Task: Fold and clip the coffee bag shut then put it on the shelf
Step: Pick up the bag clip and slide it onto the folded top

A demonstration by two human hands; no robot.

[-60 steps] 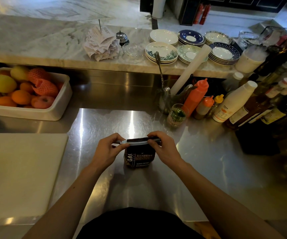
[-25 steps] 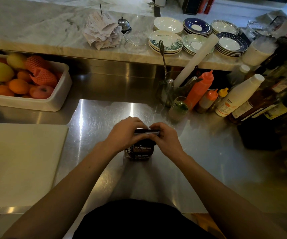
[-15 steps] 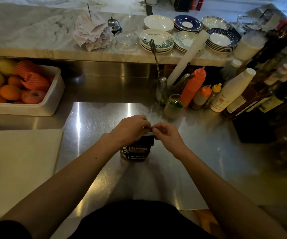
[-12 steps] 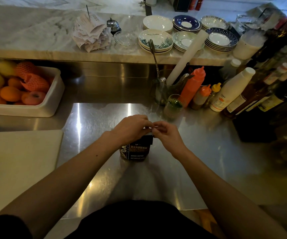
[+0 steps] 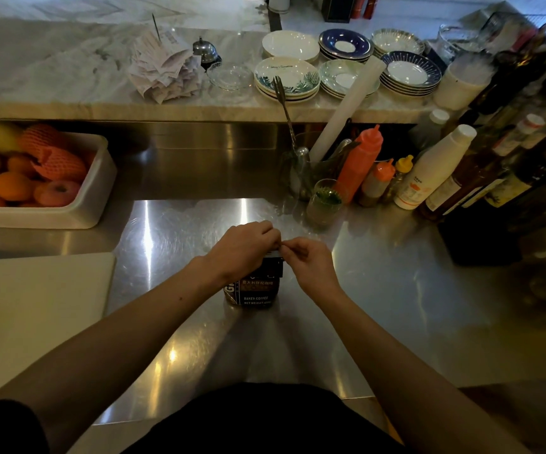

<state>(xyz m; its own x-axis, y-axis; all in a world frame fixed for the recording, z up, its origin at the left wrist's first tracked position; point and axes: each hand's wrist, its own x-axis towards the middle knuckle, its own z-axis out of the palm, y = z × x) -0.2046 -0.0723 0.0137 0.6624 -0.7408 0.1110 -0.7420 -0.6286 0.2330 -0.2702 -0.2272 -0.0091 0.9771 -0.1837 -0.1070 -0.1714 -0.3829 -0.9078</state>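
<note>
A small dark coffee bag (image 5: 258,290) with white lettering stands upright on the steel counter (image 5: 379,290) in front of me. My left hand (image 5: 245,247) lies over its folded top and covers most of it. My right hand (image 5: 307,260) pinches the top's right end, fingertips touching those of the left hand. Only a thin pale strip of the folded top shows between the hands. No clip can be made out.
A white cutting board (image 5: 32,316) lies at the left. A white tub of fruit (image 5: 78,211) sits behind it. Squeeze bottles (image 5: 358,162) and a glass (image 5: 325,201) stand at the back right, with dark bottles (image 5: 494,188) further right. Stacked plates (image 5: 286,77) sit on the marble ledge.
My hands moved from the two ends of the bag's top to meet over its right part. The top has been folded lower, and the left hand now covers it.
</note>
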